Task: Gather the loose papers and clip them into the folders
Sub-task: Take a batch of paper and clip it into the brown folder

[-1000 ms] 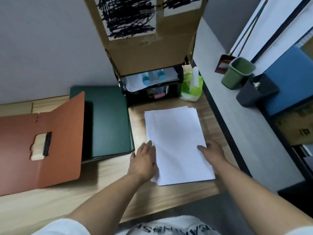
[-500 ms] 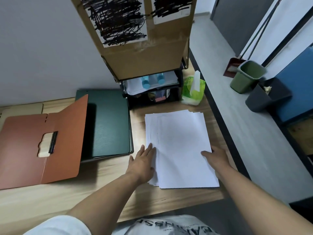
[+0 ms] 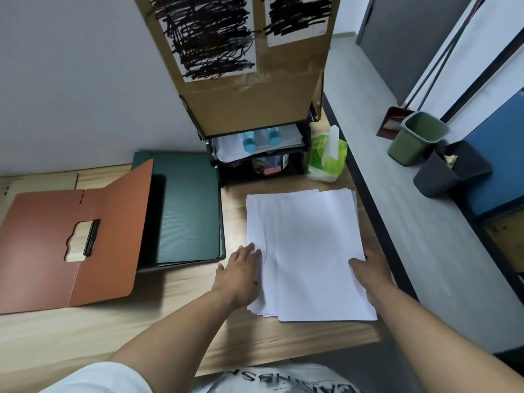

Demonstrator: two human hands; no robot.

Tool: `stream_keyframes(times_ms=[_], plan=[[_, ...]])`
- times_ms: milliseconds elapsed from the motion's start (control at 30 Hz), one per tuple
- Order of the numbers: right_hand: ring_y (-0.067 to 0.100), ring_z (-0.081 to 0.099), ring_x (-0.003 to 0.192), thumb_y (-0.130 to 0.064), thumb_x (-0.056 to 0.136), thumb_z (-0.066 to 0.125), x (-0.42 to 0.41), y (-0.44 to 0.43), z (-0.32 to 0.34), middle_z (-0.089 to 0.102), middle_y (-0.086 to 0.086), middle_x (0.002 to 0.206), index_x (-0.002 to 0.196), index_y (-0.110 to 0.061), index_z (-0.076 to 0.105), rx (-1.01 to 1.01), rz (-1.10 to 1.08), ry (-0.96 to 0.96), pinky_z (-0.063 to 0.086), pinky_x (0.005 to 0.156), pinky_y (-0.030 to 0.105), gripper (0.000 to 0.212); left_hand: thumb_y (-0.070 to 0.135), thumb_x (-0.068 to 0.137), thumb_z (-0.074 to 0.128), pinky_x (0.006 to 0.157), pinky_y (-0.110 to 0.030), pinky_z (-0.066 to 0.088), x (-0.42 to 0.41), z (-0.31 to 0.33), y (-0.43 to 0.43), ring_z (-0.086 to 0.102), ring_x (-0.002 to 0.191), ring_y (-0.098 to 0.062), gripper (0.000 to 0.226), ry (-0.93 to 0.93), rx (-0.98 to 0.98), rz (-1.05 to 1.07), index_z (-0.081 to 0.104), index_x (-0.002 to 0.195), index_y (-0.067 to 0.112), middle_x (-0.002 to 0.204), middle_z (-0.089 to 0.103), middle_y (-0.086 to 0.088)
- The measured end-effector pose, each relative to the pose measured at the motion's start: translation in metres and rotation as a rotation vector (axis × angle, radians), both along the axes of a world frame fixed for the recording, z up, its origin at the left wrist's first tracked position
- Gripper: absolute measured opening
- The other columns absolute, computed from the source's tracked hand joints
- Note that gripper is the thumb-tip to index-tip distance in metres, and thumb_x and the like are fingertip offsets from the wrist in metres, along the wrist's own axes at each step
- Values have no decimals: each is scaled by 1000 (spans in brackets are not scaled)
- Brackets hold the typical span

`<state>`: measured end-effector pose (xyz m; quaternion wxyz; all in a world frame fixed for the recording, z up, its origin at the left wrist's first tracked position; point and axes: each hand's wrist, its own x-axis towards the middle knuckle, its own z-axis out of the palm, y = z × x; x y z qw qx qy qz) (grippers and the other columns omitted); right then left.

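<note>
On the desk [image 3: 85, 336], right of centre: stack of loose white papers [image 3: 309, 251], lying flat, sheets fanned unevenly, several edges stepping out along the left and bottom sides.

Left hand [image 3: 238, 275]: open and flat, fingers straight and close together, palm down, fingertips resting on the left margin of the stack. It gripped nothing.

Right hand [image 3: 368, 272]: set against the right edge of the stack, thumb lying on the top sheet, fingers extended along the edge. They looked straight rather than curled; whether any fingertip had slipped under the sheets could not be made out.

Hands were well apart, one on each long side of the stack. Both forearms reached forward from the bottom of the view, bare below white sleeves.

Brown folder [image 3: 56, 251] lay open at the left of the desk, black clip [image 3: 91, 236] visible inside, one flap raised over the green folder [image 3: 184, 211], which lay closed between it and the papers.

Behind: black desk tray [image 3: 297, 165] with a cardboard box [image 3: 249, 103] on top, and a green tissue pack [image 3: 327, 157] just beside the tray. Desk stood against a white wall [image 3: 71, 80]. On the grey floor [image 3: 411, 236] to the right stood a green bin [image 3: 416, 137] and a dark grey bin [image 3: 448, 171], side by side.
</note>
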<state>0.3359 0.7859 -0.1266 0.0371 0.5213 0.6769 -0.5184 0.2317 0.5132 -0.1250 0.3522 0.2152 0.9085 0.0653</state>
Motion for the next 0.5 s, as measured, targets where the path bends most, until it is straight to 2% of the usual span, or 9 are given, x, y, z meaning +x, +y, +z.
stream_keyframes(times_ms=[167,300,400,500], plan=[[24,68,88,-5,88,58,-1,2,3,71,2,99,106,-12,67,-16,3,15,50,65,29,21,20,95,51,121,-63,25,1,2,3,0,159,-19,79,15,-38,-30,13,163,26,171,-1,8],[17,67,80,0,90,62,-5,0,10,71,-1,93,99,-14,69,-50,50,68,49,61,26,18,19,98,44,121,-63,23,4,1,4,-4,159,-22,76,18,-66,-70,7,164,22,171,-5,6],[22,66,76,2,89,58,-4,1,9,73,1,89,87,-16,72,-27,28,62,51,66,28,23,18,99,42,122,-62,23,5,-1,2,-6,159,-22,75,31,-81,-94,4,164,19,171,-8,5],[25,65,76,3,88,58,-2,7,8,72,3,90,91,-9,72,-42,-10,58,50,67,29,19,14,99,42,124,-58,22,7,-3,-3,-7,160,-21,78,36,-81,-102,1,165,15,172,-11,2]])
